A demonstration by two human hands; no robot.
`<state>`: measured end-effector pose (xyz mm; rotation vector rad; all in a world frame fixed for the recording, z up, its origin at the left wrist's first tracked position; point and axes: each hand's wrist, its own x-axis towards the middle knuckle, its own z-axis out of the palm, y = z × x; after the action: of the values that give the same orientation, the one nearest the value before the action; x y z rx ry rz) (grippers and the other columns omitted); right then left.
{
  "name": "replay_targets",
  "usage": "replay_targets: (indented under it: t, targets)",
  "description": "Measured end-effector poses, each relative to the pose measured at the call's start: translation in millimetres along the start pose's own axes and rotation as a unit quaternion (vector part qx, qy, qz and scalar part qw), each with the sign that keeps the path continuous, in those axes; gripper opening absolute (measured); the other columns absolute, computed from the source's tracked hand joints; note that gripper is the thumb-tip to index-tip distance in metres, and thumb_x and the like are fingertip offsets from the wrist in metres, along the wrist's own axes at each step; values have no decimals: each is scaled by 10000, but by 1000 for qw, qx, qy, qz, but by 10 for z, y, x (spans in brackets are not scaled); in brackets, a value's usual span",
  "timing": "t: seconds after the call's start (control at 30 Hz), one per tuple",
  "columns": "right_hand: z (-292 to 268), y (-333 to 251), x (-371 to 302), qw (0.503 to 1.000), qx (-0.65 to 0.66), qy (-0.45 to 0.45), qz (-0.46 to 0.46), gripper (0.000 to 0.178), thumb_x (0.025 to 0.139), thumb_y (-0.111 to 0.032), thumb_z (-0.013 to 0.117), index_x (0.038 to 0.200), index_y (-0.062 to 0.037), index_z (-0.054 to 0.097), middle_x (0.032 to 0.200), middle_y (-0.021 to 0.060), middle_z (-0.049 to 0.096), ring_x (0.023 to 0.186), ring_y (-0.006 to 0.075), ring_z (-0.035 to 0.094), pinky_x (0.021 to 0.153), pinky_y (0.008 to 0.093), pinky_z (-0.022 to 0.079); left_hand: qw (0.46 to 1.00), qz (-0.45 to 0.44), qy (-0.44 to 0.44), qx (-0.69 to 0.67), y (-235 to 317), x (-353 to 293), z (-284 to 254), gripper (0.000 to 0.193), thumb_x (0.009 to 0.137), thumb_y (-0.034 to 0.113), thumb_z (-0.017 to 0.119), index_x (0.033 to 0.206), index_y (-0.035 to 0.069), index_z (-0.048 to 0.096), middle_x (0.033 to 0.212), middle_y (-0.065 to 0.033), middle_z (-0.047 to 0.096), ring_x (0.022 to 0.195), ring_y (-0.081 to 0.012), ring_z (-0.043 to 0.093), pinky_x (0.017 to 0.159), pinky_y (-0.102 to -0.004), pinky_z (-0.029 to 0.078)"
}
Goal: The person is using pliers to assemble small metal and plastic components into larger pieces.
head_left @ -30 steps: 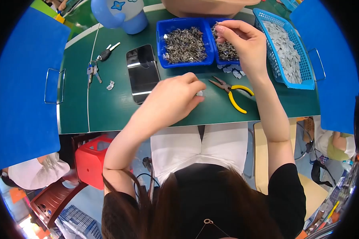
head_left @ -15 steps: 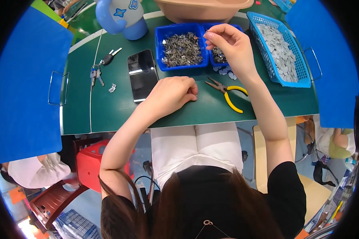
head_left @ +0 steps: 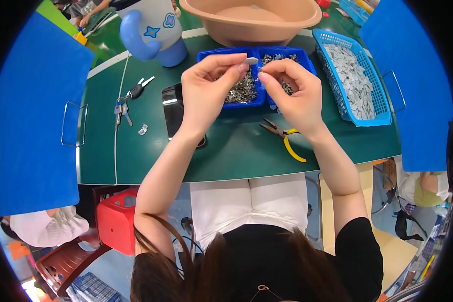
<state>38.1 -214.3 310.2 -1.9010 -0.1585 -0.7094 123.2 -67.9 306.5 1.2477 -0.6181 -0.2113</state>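
My left hand [head_left: 206,90] and my right hand [head_left: 292,93] are raised together over two small blue bins [head_left: 259,53] full of small grey metal parts. Between the fingertips of both hands sits one small grey metal piece [head_left: 251,61]; the left thumb and forefinger pinch it, and the right fingertips touch its other end. Yellow-handled pliers [head_left: 286,139] lie on the green table [head_left: 226,151] just below my right hand. A black phone [head_left: 173,108] lies partly hidden under my left forearm.
A blue mesh basket [head_left: 382,113] of flat grey pieces stands at the right. A tan basin [head_left: 251,22] and a blue-and-white toy figure [head_left: 153,30] stand at the back. Keys [head_left: 123,103] and a small clear scrap [head_left: 143,129] lie at the left. Blue panels flank the table.
My left hand has lifted off the table and come up to meet my right hand over the bins. Both now pinch the small metal piece. The view has tilted closer to the table.
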Motion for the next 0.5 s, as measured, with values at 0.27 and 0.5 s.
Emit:
replay_targets:
  t: [0.27, 0.5]
  targets:
    - [60, 12, 15, 997, -64, 14, -51, 64, 772, -8, 652, 824, 17, 625, 735, 42, 619, 626, 76, 560, 580, 192, 457, 1000, 12, 8, 28, -23, -83, -11, 189, 810, -28, 625, 998, -50, 632, 914, -111, 659, 837, -143, 639, 769, -255, 536]
    - [77, 1, -1, 993, -87, 15, -77, 61, 761, -3, 653, 812, 16, 626, 706, 51, 611, 597, 90, 553, 555, 200, 451, 997, 64, -13, 52, -87, -82, -20, 168, 806, -60, 610, 969, -41, 649, 914, -94, 648, 828, -133, 625, 768, -239, 518]
